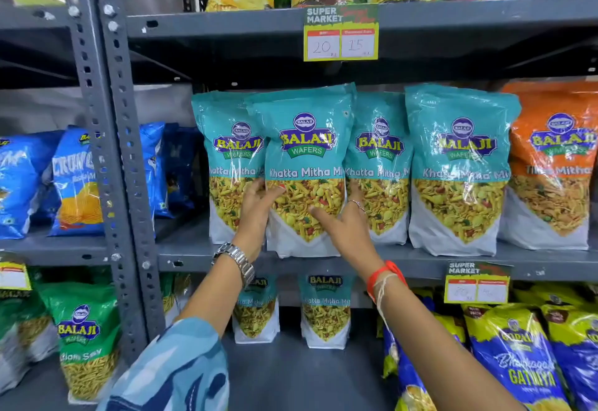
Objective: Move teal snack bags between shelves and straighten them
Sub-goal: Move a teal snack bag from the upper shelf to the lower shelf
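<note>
Front teal bag (pixel 304 167) upright on middle shelf (pixel 420 260), overlapping teal bags behind it. Left hand (pixel 255 213) and right hand (pixel 343 223) grip its sides, fingers curled round edges. Orange bag (pixel 553 164) far right; two teal bags (pixel 325 310) on shelf below.

You see four teal snack bags (pixel 304 167) upright on the middle shelf (pixel 420 260), two more teal bags (pixel 325 310) standing below.

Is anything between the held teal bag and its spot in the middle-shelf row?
Yes. The held teal bag, gripped by the left hand and right hand, sits in front of two shelved teal bags, overlapping both; the gap between them looks narrower than the bag.
</note>
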{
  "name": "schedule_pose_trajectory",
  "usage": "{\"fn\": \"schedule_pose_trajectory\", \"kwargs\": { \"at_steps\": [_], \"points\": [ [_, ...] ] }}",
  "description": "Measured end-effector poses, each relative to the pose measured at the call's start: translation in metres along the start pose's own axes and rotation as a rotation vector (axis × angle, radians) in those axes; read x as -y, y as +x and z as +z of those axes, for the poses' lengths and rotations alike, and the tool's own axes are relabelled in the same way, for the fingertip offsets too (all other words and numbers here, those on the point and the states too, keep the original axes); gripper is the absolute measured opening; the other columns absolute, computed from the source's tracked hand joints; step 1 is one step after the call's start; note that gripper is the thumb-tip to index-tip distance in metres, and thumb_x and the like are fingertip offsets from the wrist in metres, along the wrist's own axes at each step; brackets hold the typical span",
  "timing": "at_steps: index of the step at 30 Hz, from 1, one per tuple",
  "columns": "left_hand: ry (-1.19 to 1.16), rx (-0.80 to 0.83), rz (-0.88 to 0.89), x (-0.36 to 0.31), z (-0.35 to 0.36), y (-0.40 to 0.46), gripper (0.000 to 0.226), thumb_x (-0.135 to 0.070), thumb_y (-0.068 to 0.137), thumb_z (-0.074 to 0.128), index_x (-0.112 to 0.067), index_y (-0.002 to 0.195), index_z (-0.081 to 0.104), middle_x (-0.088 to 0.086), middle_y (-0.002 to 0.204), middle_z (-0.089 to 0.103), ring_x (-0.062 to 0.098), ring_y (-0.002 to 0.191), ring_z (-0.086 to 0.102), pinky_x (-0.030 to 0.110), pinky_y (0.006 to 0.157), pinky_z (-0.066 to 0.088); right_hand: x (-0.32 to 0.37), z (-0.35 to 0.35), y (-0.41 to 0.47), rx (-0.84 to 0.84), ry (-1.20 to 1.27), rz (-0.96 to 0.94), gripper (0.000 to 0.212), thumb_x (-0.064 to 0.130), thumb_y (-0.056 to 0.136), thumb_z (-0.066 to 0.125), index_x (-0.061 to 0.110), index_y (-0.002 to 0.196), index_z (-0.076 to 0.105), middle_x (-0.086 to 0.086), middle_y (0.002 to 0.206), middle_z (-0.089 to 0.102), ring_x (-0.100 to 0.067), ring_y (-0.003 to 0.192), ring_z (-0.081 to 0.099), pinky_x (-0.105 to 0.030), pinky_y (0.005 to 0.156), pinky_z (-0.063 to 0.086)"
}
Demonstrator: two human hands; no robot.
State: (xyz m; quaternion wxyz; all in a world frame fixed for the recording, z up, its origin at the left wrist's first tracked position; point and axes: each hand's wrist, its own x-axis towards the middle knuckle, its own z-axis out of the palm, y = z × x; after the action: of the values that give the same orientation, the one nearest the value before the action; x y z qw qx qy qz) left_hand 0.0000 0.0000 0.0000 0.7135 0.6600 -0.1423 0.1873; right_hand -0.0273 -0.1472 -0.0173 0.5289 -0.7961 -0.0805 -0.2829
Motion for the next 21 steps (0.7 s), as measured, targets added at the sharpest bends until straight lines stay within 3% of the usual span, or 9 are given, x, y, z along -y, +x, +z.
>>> {"fn": "schedule_pose_trajectory", "kwargs": {
  "at_steps": [2, 4, 7, 9, 11, 12, 15, 19, 21],
  "points": [
    [0.058, 0.066, -0.02, -0.003, 0.0, 0.0, 0.078, -0.031, 0.075, 0.069, -0.016, 0.139, 0.028, -0.005, 0.133, 0.038, 0.014, 0.121, 0.04, 0.031, 0.106, 0.029, 0.003, 0.001, 0.003, 0.01, 0.029, 0.029, 0.098, 0.028, 0.08, 0.071, 0.008, 0.148, 0.004, -0.029, 0.148, 0.032, -0.039, 0.136, 0.034, -0.039, 0.108, 0.031],
    [0.128, 0.101, -0.017, -0.001, 0.001, 0.004, 0.081, -0.022, 0.077, 0.069, -0.015, 0.141, 0.021, 0.001, 0.138, 0.036, 0.014, 0.123, 0.035, 0.028, 0.098, 0.027, 0.002, 0.004, 0.006, 0.007, 0.039, 0.039, 0.102, 0.028, 0.076, 0.075, 0.011, 0.148, 0.005, -0.022, 0.151, 0.031, -0.034, 0.138, 0.033, -0.036, 0.108, 0.03],
    [0.132, 0.076, 0.015, -0.001, 0.001, 0.005, 0.081, -0.014, 0.073, 0.072, -0.013, 0.139, 0.025, 0.006, 0.143, 0.038, 0.02, 0.132, 0.036, 0.026, 0.097, 0.03, 0.0, 0.007, 0.008, -0.012, 0.061, 0.03, 0.104, 0.028, 0.072, 0.079, 0.012, 0.148, 0.01, -0.016, 0.153, 0.03, -0.03, 0.139, 0.032, -0.032, 0.109, 0.028],
    [0.115, 0.055, 0.028, -0.002, 0.001, 0.004, 0.078, -0.009, 0.073, 0.072, -0.012, 0.137, 0.029, 0.002, 0.133, 0.044, 0.014, 0.122, 0.041, 0.018, 0.093, 0.036, 0.0, 0.006, 0.01, -0.017, 0.069, 0.017, 0.105, 0.028, 0.07, 0.08, 0.012, 0.148, 0.011, -0.015, 0.153, 0.03, -0.029, 0.14, 0.031, -0.032, 0.109, 0.028],
    [0.105, 0.028, 0.057, -0.005, 0.003, -0.002, 0.075, -0.005, 0.072, 0.072, -0.01, 0.135, 0.031, -0.002, 0.119, 0.046, 0.008, 0.109, 0.042, 0.002, 0.076, 0.04, -0.001, 0.005, 0.009, -0.011, 0.076, -0.006, 0.105, 0.028, 0.07, 0.08, 0.012, 0.148, 0.012, -0.015, 0.154, 0.029, -0.029, 0.14, 0.03, -0.033, 0.11, 0.027],
    [0.098, 0.014, 0.067, -0.007, 0.004, -0.004, 0.075, -0.004, 0.071, 0.072, -0.01, 0.135, 0.033, -0.002, 0.117, 0.046, 0.007, 0.106, 0.042, 0.001, 0.071, 0.04, -0.002, 0.005, 0.008, -0.006, 0.089, -0.014, 0.105, 0.028, 0.07, 0.08, 0.012, 0.148, 0.011, -0.015, 0.154, 0.028, -0.028, 0.141, 0.029, -0.033, 0.111, 0.027],
    [0.094, -0.017, 0.089, -0.013, 0.001, -0.013, 0.076, -0.006, 0.07, 0.074, -0.011, 0.135, 0.034, -0.002, 0.122, 0.045, 0.006, 0.109, 0.038, 0.019, 0.088, 0.036, 0.001, 0.003, 0.001, 0.005, 0.135, -0.038, 0.104, 0.027, 0.07, 0.081, 0.012, 0.147, 0.013, -0.011, 0.151, 0.032, -0.025, 0.14, 0.03, -0.031, 0.11, 0.027],
    [0.055, -0.054, 0.129, -0.022, -0.006, -0.035, 0.078, -0.007, 0.068, 0.076, -0.014, 0.134, 0.035, 0.005, 0.142, 0.041, 0.007, 0.118, 0.037, 0.024, 0.099, 0.033, 0.008, -0.001, -0.019, -0.012, 0.205, -0.114, 0.098, 0.023, 0.068, 0.082, 0.017, 0.144, 0.021, 0.01, 0.129, 0.043, -0.008, 0.123, 0.038, -0.022, 0.099, 0.031],
    [0.045, -0.073, 0.147, -0.024, -0.014, -0.048, 0.079, -0.009, 0.064, 0.079, -0.014, 0.132, 0.039, 0.008, 0.14, 0.046, 0.014, 0.124, 0.044, 0.035, 0.108, 0.036, 0.014, -0.001, -0.032, -0.014, 0.233, -0.125, 0.101, 0.03, 0.063, 0.084, 0.022, 0.143, 0.023, 0.01, 0.133, 0.046, -0.01, 0.126, 0.042, -0.029, 0.104, 0.037]
  ]
}}
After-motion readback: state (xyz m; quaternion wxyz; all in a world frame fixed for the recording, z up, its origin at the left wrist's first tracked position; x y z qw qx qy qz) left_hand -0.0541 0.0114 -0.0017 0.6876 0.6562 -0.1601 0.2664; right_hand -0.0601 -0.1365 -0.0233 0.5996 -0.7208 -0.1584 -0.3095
